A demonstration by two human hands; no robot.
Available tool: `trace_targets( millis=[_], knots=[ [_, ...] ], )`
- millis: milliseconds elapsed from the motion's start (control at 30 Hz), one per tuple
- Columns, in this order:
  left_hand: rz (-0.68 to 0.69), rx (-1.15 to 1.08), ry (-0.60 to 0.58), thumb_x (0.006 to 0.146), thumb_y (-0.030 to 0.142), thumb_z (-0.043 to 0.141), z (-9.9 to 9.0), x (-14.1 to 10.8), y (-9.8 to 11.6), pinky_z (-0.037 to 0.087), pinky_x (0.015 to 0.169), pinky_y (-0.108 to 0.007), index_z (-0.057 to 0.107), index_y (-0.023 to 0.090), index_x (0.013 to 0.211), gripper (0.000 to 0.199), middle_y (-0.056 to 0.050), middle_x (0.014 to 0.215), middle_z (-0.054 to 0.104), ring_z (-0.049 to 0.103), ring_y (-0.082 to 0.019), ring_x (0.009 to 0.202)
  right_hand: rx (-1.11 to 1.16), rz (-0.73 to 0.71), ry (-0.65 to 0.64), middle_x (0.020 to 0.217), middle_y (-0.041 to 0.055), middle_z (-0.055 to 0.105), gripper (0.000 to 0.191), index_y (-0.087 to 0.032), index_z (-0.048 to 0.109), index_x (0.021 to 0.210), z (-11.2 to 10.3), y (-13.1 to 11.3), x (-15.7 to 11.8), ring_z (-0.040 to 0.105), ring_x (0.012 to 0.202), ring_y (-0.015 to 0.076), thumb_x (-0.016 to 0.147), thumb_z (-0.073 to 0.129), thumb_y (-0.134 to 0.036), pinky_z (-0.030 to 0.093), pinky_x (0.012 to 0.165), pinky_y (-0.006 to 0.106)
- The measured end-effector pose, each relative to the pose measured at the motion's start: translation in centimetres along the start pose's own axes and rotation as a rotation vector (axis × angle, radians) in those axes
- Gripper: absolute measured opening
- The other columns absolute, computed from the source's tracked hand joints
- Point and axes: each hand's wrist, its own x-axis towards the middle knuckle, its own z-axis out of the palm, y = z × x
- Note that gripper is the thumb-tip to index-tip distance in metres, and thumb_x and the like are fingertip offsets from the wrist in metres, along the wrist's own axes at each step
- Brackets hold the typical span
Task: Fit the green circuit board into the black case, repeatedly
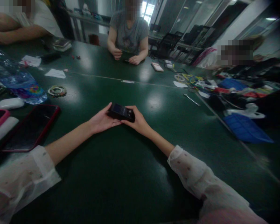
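Note:
Both my hands hold a small black handheld device point(120, 112) with a little screen and a few buttons on its upper face. My left hand point(104, 119) grips its left end, thumb along the edge and fingers beneath. Around the right end, my right hand point(138, 121) is closed, with its thumb on the near side. The fingers under the device are partly hidden. It is held over the middle of the green table point(112, 174), tilted slightly; whether it touches the tabletop I cannot tell.
At left lie a red-edged phone point(34, 127), a white case point(11, 103), a plastic bottle point(25, 82) and a bracelet point(57, 91). A wrench point(191, 99), a blue tray point(246, 127) and tangled cables point(189, 78) lie at right. Across the table sits a person point(129, 37); others sit at both sides.

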Motion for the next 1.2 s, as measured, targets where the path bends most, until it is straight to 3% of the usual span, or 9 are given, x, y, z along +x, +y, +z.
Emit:
trace_targets(
  millis=[767, 1200],
  knots=[
    [0.021, 0.015, 0.112, 0.106, 0.05, 0.035, 0.84, -0.26, -0.03, 0.047, 0.11, -0.041, 0.03, 0.012, 0.158, 0.065, -0.022, 0.141, 0.06, 0.066, -0.028, 0.121, -0.05, -0.059, 0.031, 0.124, 0.0114, 0.061, 0.055, -0.025, 0.047, 0.128, 0.07, 0.15, -0.21, 0.063, 0.114, 0.0293, 0.083, 0.078, -0.031, 0.052, 0.098, 0.048],
    [0.014, 0.038, 0.051, 0.106, 0.051, 0.032, 0.31, -0.08, -0.06, 0.043, 0.113, -0.04, 0.022, 0.013, 0.161, 0.068, -0.02, 0.14, 0.062, 0.066, -0.026, 0.122, -0.055, -0.053, 0.032, 0.123, 0.0115, 0.061, 0.055, -0.025, 0.047, 0.128, 0.11, 0.1, -0.13, 0.063, 0.114, 0.0292, 0.083, 0.078, -0.032, 0.052, 0.098, 0.049]
  ],
)
